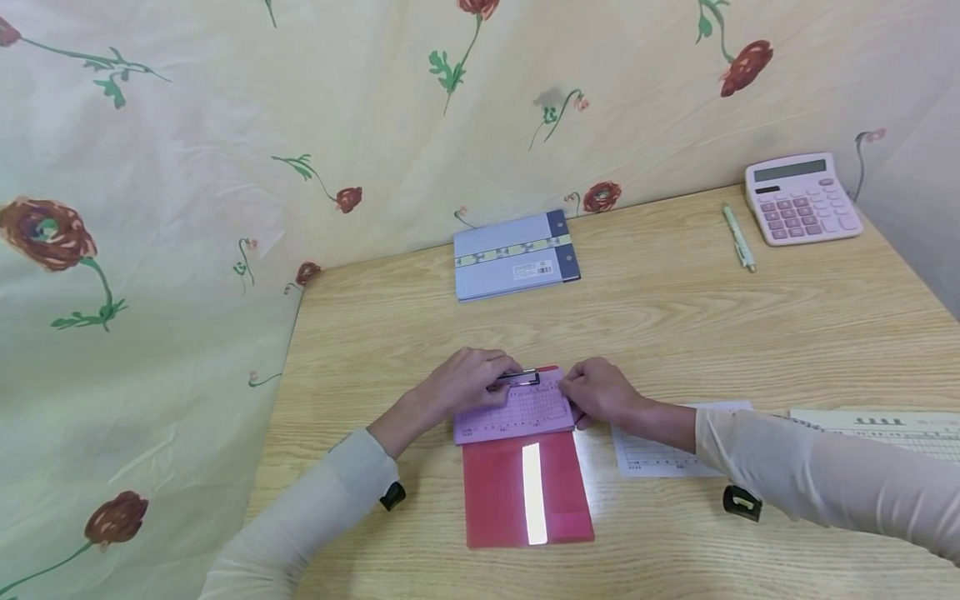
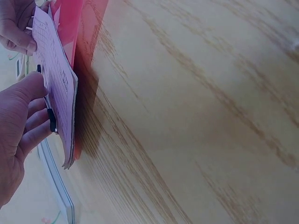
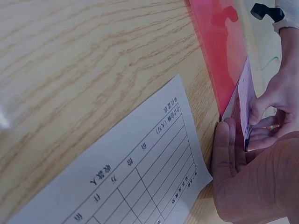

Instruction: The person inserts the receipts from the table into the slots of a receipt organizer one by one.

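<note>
A glossy red plastic folder lies on the table in the head view. Over its upper half is a pad of pink printed forms, with a dark metal clip at the top edge. My left hand pinches this clip, thumb on the front and fingers behind it, as the left wrist view shows. At the pad's right edge, my right hand pinches the forms between thumb and fingers. In the left wrist view the pad is tilted up from the table.
A white printed form lies under the right forearm, with another printed sheet farther right. Toward the back are a blue notebook, a light green pen and a pink-white calculator. Flowered cloth hangs behind the table.
</note>
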Demonstrator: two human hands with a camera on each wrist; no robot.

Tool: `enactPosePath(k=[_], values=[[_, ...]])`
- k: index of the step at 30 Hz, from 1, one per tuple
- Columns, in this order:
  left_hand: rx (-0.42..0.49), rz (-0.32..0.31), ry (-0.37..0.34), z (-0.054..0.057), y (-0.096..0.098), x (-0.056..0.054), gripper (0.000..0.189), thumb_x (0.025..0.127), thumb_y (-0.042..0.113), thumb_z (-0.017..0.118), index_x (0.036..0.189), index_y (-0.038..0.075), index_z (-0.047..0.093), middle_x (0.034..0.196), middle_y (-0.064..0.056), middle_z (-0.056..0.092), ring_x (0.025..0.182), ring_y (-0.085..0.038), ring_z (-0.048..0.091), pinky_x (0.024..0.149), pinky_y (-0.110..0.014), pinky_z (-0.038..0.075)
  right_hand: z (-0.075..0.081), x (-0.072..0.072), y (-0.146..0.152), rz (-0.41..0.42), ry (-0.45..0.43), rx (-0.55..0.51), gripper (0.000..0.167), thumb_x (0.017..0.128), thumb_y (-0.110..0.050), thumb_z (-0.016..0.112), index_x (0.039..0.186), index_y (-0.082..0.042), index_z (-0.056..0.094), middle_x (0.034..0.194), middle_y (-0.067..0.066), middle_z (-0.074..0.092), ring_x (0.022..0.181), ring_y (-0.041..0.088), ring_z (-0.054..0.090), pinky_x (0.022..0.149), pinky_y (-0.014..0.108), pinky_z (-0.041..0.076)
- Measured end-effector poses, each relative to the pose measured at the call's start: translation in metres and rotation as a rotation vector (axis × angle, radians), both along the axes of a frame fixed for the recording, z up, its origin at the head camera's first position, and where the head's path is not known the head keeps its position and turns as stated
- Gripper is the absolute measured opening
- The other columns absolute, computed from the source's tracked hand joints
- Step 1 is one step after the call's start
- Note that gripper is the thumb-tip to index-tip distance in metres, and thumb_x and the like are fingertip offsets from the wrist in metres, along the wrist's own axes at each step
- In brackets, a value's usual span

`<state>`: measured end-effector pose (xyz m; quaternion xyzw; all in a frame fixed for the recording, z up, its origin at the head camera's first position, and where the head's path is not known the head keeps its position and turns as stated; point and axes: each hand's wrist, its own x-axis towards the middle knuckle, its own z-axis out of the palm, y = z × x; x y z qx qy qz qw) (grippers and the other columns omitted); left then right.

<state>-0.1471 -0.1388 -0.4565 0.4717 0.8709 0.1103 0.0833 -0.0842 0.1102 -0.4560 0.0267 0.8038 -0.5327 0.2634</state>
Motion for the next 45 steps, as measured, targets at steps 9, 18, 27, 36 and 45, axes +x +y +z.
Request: enactPosePath(k=[9, 18, 27, 36, 45], values=[[0.0, -0.007, 0.015, 0.0, 0.001, 0.0, 0.036, 0.094, 0.014, 0.078, 0.128, 0.006, 0.073, 0.121, -0.004, 0.076, 0.083, -0.007, 0.065, 0.074, -0.015, 0.053, 0.0, 0.001, 0.001, 0.009, 0.01, -0.009, 0.031, 0.108, -0.008, 0.053, 0.12, 0.019, 0.063, 0.08, 0.014, 0.073, 0.061, 0.017, 0.069, 0.055, 0.032, 0.06], [-0.016, -0.003, 0.026, -0.001, 0.0, 0.0, 0.036, 0.094, 0.015, 0.078, 0.128, 0.006, 0.073, 0.12, -0.004, 0.076, 0.084, -0.008, 0.066, 0.077, -0.019, 0.056, 0.001, 0.001, 0.0, 0.015, 0.018, 0.016, 0.03, 0.107, -0.009, 0.053, 0.117, 0.017, 0.065, 0.079, 0.014, 0.072, 0.06, 0.017, 0.068, 0.053, 0.031, 0.059], [0.006, -0.017, 0.057, -0.003, -0.001, 0.001, 0.035, 0.093, 0.016, 0.078, 0.127, 0.006, 0.074, 0.116, -0.003, 0.077, 0.085, -0.008, 0.069, 0.078, -0.021, 0.057, -0.001, -0.001, -0.001, 0.018, 0.052, 0.012, 0.026, 0.105, -0.006, 0.053, 0.11, 0.016, 0.066, 0.072, 0.013, 0.07, 0.055, 0.015, 0.066, 0.052, 0.031, 0.059], [0.025, -0.041, 0.102, -0.004, -0.001, 0.0, 0.033, 0.094, 0.015, 0.077, 0.126, 0.007, 0.074, 0.115, -0.002, 0.076, 0.087, -0.008, 0.069, 0.077, -0.018, 0.057, 0.012, -0.013, 0.008, 0.133, 0.009, 0.002, 0.028, 0.107, -0.005, 0.053, 0.119, 0.018, 0.063, 0.08, 0.015, 0.073, 0.063, 0.023, 0.073, 0.061, 0.036, 0.063], [0.013, -0.053, 0.137, -0.005, -0.002, 0.004, 0.033, 0.098, 0.018, 0.076, 0.129, 0.008, 0.073, 0.111, -0.001, 0.073, 0.089, -0.01, 0.068, 0.078, -0.021, 0.057, 0.039, -0.028, 0.045, 0.246, 0.15, 0.073, 0.04, 0.105, -0.016, 0.061, 0.134, 0.011, 0.059, 0.114, 0.019, 0.073, 0.095, 0.028, 0.07, 0.081, 0.039, 0.059]])
